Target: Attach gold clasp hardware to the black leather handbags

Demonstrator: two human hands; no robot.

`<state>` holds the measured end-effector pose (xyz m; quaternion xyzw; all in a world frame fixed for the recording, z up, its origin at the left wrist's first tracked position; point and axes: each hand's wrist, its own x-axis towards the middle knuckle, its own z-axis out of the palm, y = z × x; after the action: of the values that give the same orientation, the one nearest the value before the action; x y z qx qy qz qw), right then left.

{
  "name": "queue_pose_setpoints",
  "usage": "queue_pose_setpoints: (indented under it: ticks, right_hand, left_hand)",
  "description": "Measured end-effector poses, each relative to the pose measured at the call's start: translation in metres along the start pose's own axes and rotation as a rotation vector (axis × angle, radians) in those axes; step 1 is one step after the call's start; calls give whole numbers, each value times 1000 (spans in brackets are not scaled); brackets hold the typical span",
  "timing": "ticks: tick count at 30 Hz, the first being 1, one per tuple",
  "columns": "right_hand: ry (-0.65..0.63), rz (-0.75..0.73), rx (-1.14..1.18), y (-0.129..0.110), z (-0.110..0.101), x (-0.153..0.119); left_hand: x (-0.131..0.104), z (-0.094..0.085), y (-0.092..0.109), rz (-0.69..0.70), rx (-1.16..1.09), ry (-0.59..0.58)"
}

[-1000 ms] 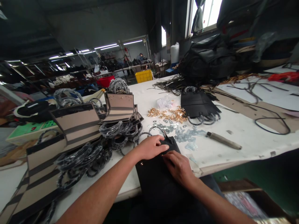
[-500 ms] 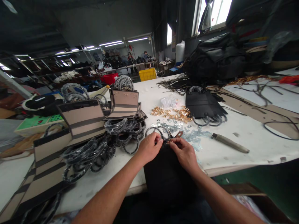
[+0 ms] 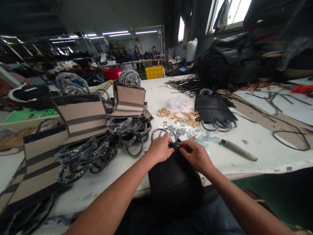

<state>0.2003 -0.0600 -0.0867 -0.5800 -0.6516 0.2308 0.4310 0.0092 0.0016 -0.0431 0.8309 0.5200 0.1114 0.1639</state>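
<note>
A black handbag piece [image 3: 173,179] hangs over the table's near edge toward my lap, with plastic-wrapped ring handles [image 3: 156,133] at its top. My left hand [image 3: 160,149] grips its upper edge between thumb and fingers. Beside it, my right hand [image 3: 197,156] pinches a small gold metal fitting [image 3: 178,146] against that same edge; the fingertips partly hide it. Just beyond my hands lie scattered flat silver metal plates [image 3: 205,138] and a heap of gold fittings [image 3: 192,117].
Stacked beige-lined bag pieces [image 3: 84,125] with wrapped handles crowd the left. A finished-looking black bag piece [image 3: 212,109] lies at right, behind a long grey-handled tool [image 3: 239,150]. Black strips [image 3: 181,84], a clear plastic bag [image 3: 180,102] and a yellow crate [image 3: 155,72] are farther back.
The bag's upper edge has tilted, showing more of its black front. My left hand has turned over this edge, and my right hand has shifted slightly right. The view has shifted a little.
</note>
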Motion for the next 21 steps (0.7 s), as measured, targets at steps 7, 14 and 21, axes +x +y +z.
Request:
queue_pose_setpoints:
  ticks: [7, 14, 21]
  right_hand:
    - [5, -26, -27, 1, 0, -9]
    - [31, -10, 6, 5, 2, -19]
    - [50, -82, -122, 0, 6, -20]
  left_hand:
    - [-4, -3, 6, 6, -63, -47]
    - [-7, -2, 9, 20, -130, -22]
    - [-12, -4, 17, 70, -133, 21]
